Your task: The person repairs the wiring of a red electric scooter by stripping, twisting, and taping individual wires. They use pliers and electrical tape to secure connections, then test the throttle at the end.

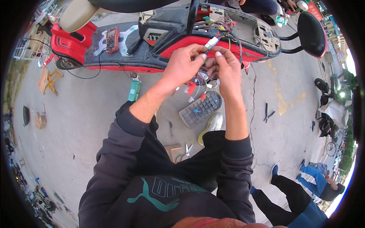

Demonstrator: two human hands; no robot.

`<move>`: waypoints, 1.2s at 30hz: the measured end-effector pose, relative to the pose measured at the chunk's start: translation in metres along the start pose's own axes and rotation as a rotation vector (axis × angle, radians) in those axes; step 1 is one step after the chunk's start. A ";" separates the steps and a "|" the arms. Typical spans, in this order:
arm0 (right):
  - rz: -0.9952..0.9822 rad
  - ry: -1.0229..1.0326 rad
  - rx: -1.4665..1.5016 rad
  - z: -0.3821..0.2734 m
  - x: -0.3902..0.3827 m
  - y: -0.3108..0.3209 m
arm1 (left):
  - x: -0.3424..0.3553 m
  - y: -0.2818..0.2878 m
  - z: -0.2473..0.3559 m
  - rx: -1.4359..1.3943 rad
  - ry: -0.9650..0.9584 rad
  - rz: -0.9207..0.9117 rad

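Note:
A white plastic wire connector point(211, 42) with thin coloured wires sits at the fingertips of both hands, beside the open body of a red and black electric scooter point(178, 45). My left hand point(185, 62) pinches the connector's near end between thumb and forefinger. Close against it, my right hand point(227, 70) has thumb and forefinger drawn together; what lies between them is hidden. Loose wires with red and white plugs point(195, 89) dangle below my hands. More of the wire harness point(224, 32) spills out of the scooter's frame behind them.
On the scooter's footboard lies a red multimeter point(112, 40) with a black lead. The ground holds a grey ribbed plastic cover point(199, 110), a green can point(134, 89), pliers point(268, 113), scissors point(188, 150) and a small wooden stool point(50, 81). Other people point(287, 199) are at the lower right.

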State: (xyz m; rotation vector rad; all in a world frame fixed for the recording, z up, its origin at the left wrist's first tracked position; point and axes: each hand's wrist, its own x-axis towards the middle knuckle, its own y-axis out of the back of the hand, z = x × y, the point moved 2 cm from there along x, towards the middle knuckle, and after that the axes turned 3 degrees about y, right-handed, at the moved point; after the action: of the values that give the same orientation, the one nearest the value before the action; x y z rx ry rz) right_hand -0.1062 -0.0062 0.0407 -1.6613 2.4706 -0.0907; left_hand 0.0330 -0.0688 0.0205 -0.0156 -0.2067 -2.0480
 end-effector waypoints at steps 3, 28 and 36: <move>0.040 0.123 -0.104 0.012 -0.002 -0.003 | 0.006 0.003 -0.011 -0.134 0.089 -0.063; 0.134 0.401 -0.719 0.009 -0.016 0.006 | 0.018 -0.010 -0.022 -0.199 0.133 -0.202; 0.175 0.490 -0.841 0.017 -0.023 0.012 | 0.021 -0.029 -0.037 -0.335 0.127 -0.188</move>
State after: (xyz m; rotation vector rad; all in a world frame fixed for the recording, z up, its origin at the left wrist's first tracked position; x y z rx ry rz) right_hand -0.1055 0.0202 0.0245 -1.8261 3.3003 0.7492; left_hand 0.0003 -0.0797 -0.0179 -0.0762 0.2235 -2.2404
